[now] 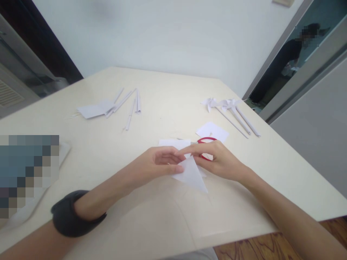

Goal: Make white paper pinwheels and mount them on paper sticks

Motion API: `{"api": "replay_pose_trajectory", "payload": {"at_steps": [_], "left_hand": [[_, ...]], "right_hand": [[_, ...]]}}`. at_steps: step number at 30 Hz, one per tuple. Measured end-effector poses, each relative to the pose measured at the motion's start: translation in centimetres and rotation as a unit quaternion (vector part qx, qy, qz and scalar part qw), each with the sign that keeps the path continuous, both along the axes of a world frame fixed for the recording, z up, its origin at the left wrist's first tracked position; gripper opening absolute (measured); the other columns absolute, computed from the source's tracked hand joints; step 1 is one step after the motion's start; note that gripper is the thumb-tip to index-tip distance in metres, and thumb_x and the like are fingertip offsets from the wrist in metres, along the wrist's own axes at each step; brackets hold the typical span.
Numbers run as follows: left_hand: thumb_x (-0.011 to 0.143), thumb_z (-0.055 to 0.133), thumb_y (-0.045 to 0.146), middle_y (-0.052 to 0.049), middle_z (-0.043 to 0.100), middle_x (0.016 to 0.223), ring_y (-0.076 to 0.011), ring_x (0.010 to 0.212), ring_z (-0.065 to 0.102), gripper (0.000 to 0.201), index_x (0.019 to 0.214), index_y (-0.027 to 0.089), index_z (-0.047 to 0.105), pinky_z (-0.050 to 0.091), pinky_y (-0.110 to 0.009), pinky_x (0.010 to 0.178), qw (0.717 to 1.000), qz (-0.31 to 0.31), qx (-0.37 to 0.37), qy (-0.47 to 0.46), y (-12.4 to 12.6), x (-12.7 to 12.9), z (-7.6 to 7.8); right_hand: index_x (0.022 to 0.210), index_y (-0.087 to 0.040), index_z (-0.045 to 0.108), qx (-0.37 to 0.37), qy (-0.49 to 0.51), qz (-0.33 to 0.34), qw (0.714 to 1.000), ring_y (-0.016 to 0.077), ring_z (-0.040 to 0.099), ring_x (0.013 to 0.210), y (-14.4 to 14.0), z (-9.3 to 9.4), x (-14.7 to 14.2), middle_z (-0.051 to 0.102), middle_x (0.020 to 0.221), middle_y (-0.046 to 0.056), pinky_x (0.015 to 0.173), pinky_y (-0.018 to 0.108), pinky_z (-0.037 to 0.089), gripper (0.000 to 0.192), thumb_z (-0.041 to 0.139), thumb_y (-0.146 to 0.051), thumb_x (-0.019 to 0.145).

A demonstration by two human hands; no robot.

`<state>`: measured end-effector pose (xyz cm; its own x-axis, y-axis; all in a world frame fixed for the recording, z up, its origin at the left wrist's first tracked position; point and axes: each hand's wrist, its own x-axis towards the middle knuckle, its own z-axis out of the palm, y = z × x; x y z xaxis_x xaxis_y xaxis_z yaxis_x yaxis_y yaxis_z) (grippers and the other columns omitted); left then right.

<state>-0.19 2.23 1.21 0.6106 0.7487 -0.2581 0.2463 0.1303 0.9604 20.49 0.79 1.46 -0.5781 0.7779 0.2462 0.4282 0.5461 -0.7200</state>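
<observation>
Between my two hands is a white piece of paper [193, 175] with a folded, triangular flap. My left hand [164, 161] pinches it from the left, thumb on top and fingers curled behind. My right hand [217, 159] touches the paper from the right, its index finger reaching over to the left fingertips and its thumb close to the upper corner. Just behind the right hand lie scissors with red handles [207, 139], partly hidden by that hand. A flat white sheet [173, 142] and a square white sheet [213, 130] rest on the table beyond the hands.
Paper pinwheels [229, 104] with rolled paper sticks [241, 121] lie at the right of the white table [168, 94]. Several folded strips [130, 108] and a paper square [92, 111] lie at the back left. A blurred-out object [27, 173] sits at the left. Another person [284, 61] is beyond the doorway.
</observation>
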Motion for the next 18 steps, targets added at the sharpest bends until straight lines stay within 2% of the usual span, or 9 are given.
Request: {"api": "replay_pose_trajectory", "payload": {"at_steps": [2,6,10,14,18], "left_hand": [[0.075,0.067,0.03,-0.001,0.068,0.086,-0.0178,0.086,0.064,0.014,0.086,0.022,0.065,0.048,-0.029,0.078,1.0,-0.026,0.005,0.004,0.05,-0.07,-0.03],[0.076,0.065,0.028,-0.001,0.067,0.09,-0.0175,0.087,0.063,0.014,0.089,0.022,0.063,0.048,-0.03,0.08,0.999,-0.042,0.007,-0.006,0.18,-0.17,0.07],[0.073,0.068,0.024,-0.001,0.066,0.092,-0.0204,0.091,0.062,0.013,0.085,0.021,0.063,0.047,-0.033,0.083,0.999,-0.036,0.005,-0.021,0.1,-0.02,-0.01],[0.078,0.061,0.028,0.0,0.066,0.087,-0.0212,0.09,0.061,0.008,0.083,0.022,0.063,0.044,-0.033,0.083,1.0,0.003,0.013,0.007,-0.07,0.13,-0.27],[0.077,0.062,0.029,0.001,0.067,0.088,-0.019,0.091,0.059,0.009,0.081,0.021,0.064,0.042,-0.028,0.083,1.0,0.004,0.003,0.014,-0.1,0.18,-0.32]], "right_hand": [[0.106,-0.022,0.06,-0.006,0.002,-0.023,1.0,0.0088,0.05,0.061,-0.02,-0.29,-0.14,0.056,0.062,-0.005,0.06,0.021,0.038,0.029,0.049,-0.009,0.082],[0.085,-0.019,0.057,-0.025,0.015,-0.052,0.998,0.0085,0.052,0.063,-0.08,-0.52,-0.31,0.059,0.067,-0.004,0.06,0.021,0.039,0.008,0.052,-0.013,0.082],[0.083,-0.018,0.059,-0.004,0.006,-0.026,1.0,0.0097,0.055,0.073,-0.17,-0.41,-0.41,0.064,0.081,0.0,0.065,0.021,0.043,0.009,0.051,-0.013,0.084],[0.08,-0.017,0.059,0.053,0.002,-0.015,0.998,0.0091,0.053,0.069,-0.3,-0.42,-0.61,0.06,0.077,0.0,0.064,0.022,0.042,0.007,0.053,-0.016,0.085],[0.074,-0.017,0.054,0.088,-0.029,-0.03,0.995,0.0094,0.05,0.07,-0.62,-0.71,-1.05,0.055,0.074,-0.001,0.063,0.023,0.04,0.009,0.055,-0.012,0.082]]}}
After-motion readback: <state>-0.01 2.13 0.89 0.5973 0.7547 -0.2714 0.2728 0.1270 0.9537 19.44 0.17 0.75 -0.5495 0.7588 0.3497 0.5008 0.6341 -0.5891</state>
